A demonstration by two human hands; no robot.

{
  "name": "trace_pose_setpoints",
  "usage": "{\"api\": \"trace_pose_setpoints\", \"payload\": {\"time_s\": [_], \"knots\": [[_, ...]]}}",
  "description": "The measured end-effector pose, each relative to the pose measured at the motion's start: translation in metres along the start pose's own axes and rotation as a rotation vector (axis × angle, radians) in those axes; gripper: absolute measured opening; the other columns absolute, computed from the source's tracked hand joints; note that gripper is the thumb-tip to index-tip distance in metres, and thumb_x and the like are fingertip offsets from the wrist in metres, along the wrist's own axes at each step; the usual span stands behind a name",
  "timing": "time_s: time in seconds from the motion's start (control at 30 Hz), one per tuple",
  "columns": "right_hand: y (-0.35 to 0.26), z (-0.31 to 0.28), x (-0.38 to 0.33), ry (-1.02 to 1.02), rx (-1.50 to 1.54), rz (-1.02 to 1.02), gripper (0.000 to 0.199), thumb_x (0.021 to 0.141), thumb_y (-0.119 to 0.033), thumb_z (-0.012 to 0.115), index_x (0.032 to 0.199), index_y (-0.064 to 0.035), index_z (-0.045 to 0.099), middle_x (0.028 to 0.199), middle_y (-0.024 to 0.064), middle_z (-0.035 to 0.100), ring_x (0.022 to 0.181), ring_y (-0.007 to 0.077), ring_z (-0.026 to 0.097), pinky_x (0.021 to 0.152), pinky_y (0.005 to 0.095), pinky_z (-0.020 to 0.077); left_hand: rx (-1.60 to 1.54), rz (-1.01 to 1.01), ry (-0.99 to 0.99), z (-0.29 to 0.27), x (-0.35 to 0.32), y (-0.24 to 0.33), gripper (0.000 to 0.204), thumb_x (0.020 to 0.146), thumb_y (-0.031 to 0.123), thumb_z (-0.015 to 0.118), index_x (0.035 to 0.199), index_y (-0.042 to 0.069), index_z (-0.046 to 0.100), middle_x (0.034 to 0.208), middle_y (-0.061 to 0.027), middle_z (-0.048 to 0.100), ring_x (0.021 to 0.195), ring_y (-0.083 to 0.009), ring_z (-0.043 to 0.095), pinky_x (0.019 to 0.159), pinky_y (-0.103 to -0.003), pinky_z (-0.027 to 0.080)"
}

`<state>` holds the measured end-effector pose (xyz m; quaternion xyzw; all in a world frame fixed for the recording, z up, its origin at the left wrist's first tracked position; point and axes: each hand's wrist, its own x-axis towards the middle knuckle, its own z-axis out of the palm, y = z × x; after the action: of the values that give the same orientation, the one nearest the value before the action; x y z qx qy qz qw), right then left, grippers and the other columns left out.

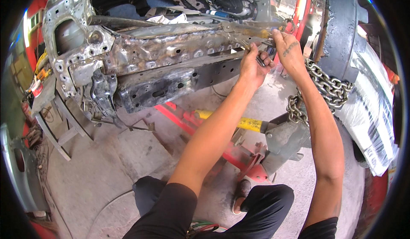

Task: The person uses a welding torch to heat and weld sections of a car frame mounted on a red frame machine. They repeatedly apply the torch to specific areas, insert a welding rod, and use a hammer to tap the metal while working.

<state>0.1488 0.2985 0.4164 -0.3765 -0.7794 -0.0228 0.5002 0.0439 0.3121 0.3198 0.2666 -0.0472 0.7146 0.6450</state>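
My left hand (255, 68) is raised with its fingers curled round a slim grey metal piece (259, 61). Its kind is too small and covered to tell. Close beside it, my right hand (289, 51) pinches at the end of a rusty, yellowish metal fitting (260, 33); whatever lies between its fingers is hidden. Both hands are at the right end of a bare, rust-stained car body sill (166, 51) with several holes along it. Below that sill runs a dark perforated metal beam (179, 83).
A heavy chain (329, 85) hangs round a thick grey post (339, 34) at my right. Below my forearms lie a yellow bar (243, 121) and a red steel frame (252, 162). Plastic-wrapped panels (367, 106) stand far right; a grey metal stand (64, 119) is at the left.
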Motion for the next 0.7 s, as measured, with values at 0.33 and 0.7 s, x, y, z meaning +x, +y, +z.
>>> {"api": "trace_pose_setpoints", "payload": {"time_s": [0.33,0.7], "knots": [[0.002,-0.010,0.012,-0.168,0.155,0.290,0.056,0.104,-0.040,0.048,0.079,0.0064,0.068,0.069,0.0207,0.064,0.067,0.0303,0.068,0.065,0.0430,0.0513,0.004,-0.028,0.024,-0.001,0.000,0.003,0.033,0.113,0.044,0.047,0.127,0.014,0.046,0.079,-0.0003,0.043,0.071,-0.0161,0.041,0.068,-0.035,0.039],[-0.013,-0.012,0.002,-0.035,-0.222,-0.126,0.060,0.106,-0.045,0.058,0.080,0.0079,0.067,0.067,0.0296,0.062,0.069,0.0475,0.067,0.067,0.0522,0.0500,0.024,-0.046,0.093,0.008,0.001,0.007,0.034,0.113,0.046,0.046,0.124,0.013,0.046,0.078,0.0000,0.042,0.069,-0.0153,0.041,0.064,-0.033,0.038]]}}
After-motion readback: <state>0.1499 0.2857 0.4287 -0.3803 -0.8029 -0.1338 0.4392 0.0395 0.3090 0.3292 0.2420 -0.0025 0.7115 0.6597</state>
